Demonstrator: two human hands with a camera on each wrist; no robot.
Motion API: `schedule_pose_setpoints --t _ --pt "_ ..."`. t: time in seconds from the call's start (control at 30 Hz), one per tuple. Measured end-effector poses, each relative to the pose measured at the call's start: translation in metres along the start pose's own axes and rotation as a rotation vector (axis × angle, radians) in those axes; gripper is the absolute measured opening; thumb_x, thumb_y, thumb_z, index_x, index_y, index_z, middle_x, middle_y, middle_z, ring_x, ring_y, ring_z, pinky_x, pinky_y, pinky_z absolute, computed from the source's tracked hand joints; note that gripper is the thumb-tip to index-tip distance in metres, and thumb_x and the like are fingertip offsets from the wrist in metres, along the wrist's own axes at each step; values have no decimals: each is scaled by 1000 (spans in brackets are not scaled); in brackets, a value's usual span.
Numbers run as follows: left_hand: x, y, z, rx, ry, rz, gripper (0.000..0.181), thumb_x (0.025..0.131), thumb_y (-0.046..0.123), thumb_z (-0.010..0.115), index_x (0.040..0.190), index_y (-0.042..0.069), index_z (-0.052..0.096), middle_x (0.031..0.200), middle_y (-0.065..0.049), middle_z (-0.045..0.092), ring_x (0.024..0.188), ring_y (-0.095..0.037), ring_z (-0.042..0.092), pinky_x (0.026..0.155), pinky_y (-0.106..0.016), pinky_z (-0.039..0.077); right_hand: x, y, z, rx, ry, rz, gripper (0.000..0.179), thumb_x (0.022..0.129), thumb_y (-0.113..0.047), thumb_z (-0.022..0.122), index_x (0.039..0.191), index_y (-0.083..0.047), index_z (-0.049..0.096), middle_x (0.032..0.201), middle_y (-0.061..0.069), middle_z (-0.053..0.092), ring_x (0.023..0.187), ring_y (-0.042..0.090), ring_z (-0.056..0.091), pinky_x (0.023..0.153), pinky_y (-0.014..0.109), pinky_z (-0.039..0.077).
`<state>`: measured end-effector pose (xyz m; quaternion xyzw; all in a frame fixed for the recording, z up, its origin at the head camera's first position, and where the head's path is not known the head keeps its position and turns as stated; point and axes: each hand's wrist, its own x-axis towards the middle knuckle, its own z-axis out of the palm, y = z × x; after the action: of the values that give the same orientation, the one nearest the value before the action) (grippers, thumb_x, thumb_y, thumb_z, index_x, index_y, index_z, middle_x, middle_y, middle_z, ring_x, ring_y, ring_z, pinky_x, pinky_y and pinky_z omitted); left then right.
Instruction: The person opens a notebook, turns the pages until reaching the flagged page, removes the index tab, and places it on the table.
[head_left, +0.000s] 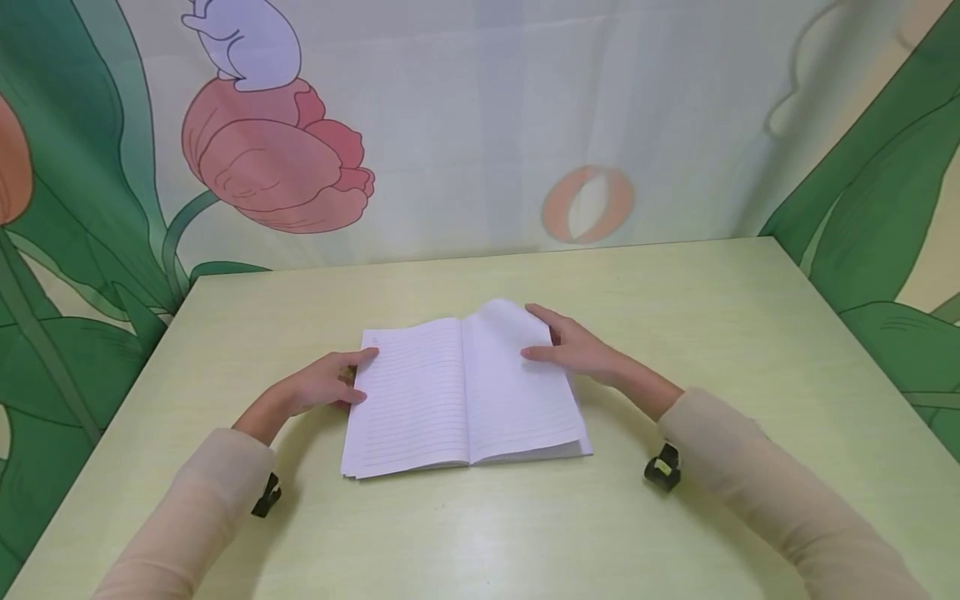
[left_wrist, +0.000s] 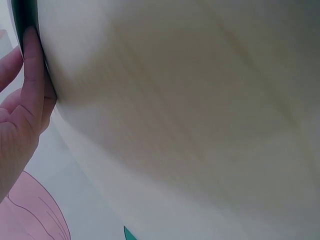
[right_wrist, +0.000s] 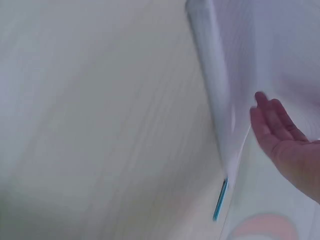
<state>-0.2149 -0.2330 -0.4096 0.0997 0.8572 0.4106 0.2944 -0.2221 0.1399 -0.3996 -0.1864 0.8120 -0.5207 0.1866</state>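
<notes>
A lined notebook lies spread flat on the table, its ruled pages facing up. My left hand grips the notebook's left edge; in the left wrist view, fingers lie along the dark edge. On the other side, my right hand pinches the right-hand page near its upper outer corner, thumb on top. That page bulges at the top and is raised off the sheets under it. In the right wrist view, the right hand's fingers extend behind the lifted page.
The pale table extends around the notebook. Behind it hangs a printed cloth with flowers and leaves. A thin blue strip shows by the notebook's corner; what it is, I cannot tell. Black straps hang under the sleeves.
</notes>
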Motion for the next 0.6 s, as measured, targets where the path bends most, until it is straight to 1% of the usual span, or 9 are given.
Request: schedule_pose_setpoints --t 0.1,0.2,0.3,0.37,0.4,0.47,0.5,0.53,0.6 --pt "0 0 -1 1 -2 1 73 83 -2 60 144 5 20 131 -22 31 88 -24 50 70 -28 44 -1 -6 7 90 -4 -26 76 87 -15 60 147 -10 14 144 13 27 129 25 29 101 44 27" --pt "0 -1 -1 1 -3 5 74 83 -1 60 144 5 20 130 -22 32 87 -24 50 70 -29 43 1 -11 16 109 -2 -80 72 87 -12 60 146 -12 19 150 4 15 137 19 7 106 45 14" --pt "0 -1 -1 2 0 2 73 83 -1 60 144 5 20 129 -22 32 88 -24 50 70 -29 43 5 -15 25 113 -6 -116 66 87 -12 60 144 -12 27 148 3 22 134 15 15 104 41 20" --pt "0 -1 -2 -1 1 -1 74 83 -1 60 144 5 20 129 -22 32 87 -24 49 69 -29 43 9 -18 32 93 -1 -139 61 86 -14 61 141 -11 34 145 5 30 115 16 40 94 35 33" --pt "0 -1 -2 -3 1 -3 74 83 -1 60 144 6 20 130 -22 32 87 -24 49 69 -29 43 10 -19 35 79 -2 -140 59 86 -16 62 140 -12 37 138 7 39 99 15 46 84 30 37" --pt "0 -2 -2 -3 2 -3 74 83 -1 60 144 6 20 130 -22 31 87 -24 49 69 -29 43 14 -21 43 50 -18 -156 55 87 -18 62 138 -12 41 131 7 46 70 13 40 66 25 35" --pt "0 -2 -2 -6 1 -3 74 83 -1 60 144 6 20 130 -22 31 87 -24 49 69 -29 43 15 -22 47 39 -35 -164 55 87 -19 62 137 -13 42 128 7 48 65 14 35 62 25 32" --pt "0 -2 -2 -10 1 -4 74 83 -1 60 144 6 20 130 -22 32 88 -24 50 70 -29 43 16 -23 51 22 -58 -172 55 87 -20 62 138 -13 42 127 6 49 63 14 33 61 24 32" --pt "0 -2 -1 -14 1 -5 74 83 -1 60 144 6 20 130 -23 32 89 -24 50 70 -29 44 18 -24 58 -14 -119 -181 57 87 -23 62 139 -15 40 124 3 50 65 12 39 61 24 35"
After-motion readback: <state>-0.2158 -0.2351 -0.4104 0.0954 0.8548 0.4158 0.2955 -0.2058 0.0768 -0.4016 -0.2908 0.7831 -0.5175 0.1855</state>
